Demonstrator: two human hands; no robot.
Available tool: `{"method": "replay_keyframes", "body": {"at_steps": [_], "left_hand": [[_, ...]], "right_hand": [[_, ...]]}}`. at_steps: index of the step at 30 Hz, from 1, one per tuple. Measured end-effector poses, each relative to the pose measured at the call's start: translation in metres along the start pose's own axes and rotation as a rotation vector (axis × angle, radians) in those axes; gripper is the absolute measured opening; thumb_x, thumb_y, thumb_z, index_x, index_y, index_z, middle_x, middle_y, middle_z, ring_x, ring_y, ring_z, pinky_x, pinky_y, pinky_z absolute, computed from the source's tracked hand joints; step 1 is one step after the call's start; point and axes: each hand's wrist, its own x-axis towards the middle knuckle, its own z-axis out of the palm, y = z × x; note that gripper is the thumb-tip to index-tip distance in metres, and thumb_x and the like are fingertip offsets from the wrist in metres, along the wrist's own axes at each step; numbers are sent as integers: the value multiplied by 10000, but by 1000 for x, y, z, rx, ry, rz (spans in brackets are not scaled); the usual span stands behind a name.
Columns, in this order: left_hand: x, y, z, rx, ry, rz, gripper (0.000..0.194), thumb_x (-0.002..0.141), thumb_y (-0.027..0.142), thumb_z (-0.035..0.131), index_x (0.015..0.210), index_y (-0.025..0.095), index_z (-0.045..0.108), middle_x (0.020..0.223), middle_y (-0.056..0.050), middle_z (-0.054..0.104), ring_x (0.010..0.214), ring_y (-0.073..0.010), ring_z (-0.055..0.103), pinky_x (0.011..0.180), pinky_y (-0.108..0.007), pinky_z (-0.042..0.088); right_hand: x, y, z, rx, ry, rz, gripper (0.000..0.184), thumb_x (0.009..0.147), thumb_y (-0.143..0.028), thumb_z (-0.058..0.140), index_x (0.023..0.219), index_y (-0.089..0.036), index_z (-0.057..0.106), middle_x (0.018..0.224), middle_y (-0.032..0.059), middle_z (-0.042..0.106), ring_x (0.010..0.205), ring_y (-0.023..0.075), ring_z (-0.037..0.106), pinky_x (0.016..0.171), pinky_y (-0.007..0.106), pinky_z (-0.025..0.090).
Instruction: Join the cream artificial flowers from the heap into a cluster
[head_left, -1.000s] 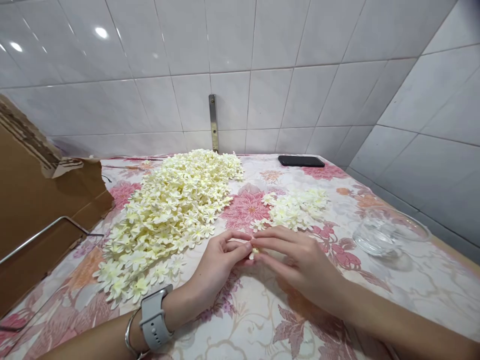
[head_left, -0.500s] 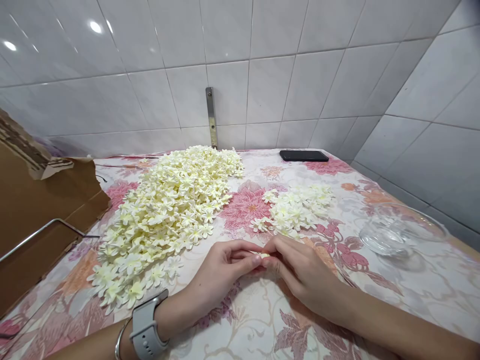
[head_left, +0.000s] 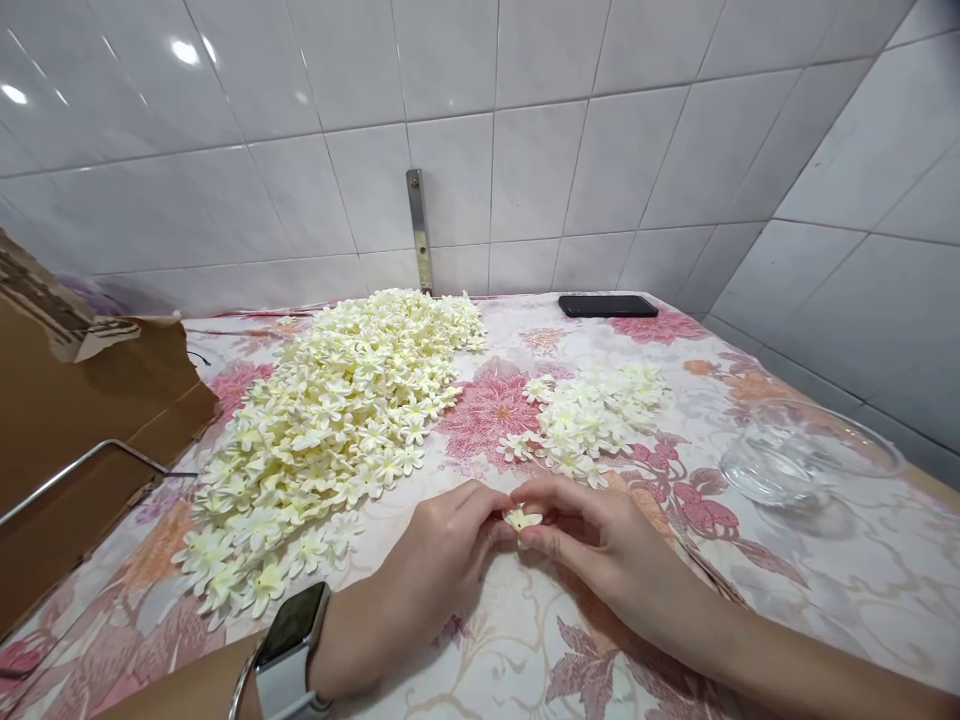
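A small pale yellow-white flower [head_left: 522,519] is pinched between the fingertips of both hands, low over the table. My left hand [head_left: 446,550] has its back turned up, and its thumb and fingers are closed at the flower's left side. From the right, my right hand [head_left: 611,560] grips it between thumb and forefinger. Just beyond the hands lies a loose cluster of whiter flowers [head_left: 592,420]. A much larger heap of similar flowers [head_left: 337,410] spreads out to the left. The far fingertips are partly hidden.
A clear glass bowl [head_left: 780,480] stands at the right on the floral tablecloth [head_left: 517,640]. Near the tiled wall [head_left: 540,170] lies a black phone [head_left: 607,306]. Torn cardboard [head_left: 112,410] and a bent metal rod [head_left: 112,442] occupy the left side.
My left hand has rolled so its back and the watch face turn upward. The flower shows more fully between the fingertips; both hands stay in about the same place.
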Motion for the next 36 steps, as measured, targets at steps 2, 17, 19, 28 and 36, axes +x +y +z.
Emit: {"method": "replay_keyframes", "body": {"at_steps": [2,17,19,28,36], "left_hand": [[-3,0,1,98,6,79,180,902,179,444,926,165,621,824,-73,660,735,-179,596,649,-249,429],[1,12,-4,-41,146,-26,169,827,151,498,677,193,564,613,5,601,554,-130,530,540,-219,371],[4,12,-5,-116,128,-105,191,840,215,522,656,190,569,603,11,597,559,-130,532,546,-219,376],[2,9,-2,-79,134,-99,210,839,258,560,643,184,578,626,6,610,582,-134,553,565,-223,393],[1,11,-1,-128,151,-77,164,819,202,589,657,179,594,646,4,634,597,-132,576,575,-211,407]], "right_hand": [[0,-2,-1,-4,-20,-17,120,855,-183,515,915,-226,610,925,15,667,845,174,618,740,278,452],[3,-4,0,-186,48,-71,281,901,-263,408,644,-205,505,565,-23,522,529,130,486,508,240,354],[3,-6,-3,-109,8,-41,260,901,-325,443,713,-198,570,670,-1,579,639,149,536,581,247,398],[6,-7,1,353,-36,128,298,819,-412,586,666,-166,653,702,8,593,713,152,539,676,266,439],[6,-5,4,570,-27,198,228,740,-370,686,672,-153,676,674,9,625,674,134,579,668,253,467]]}}
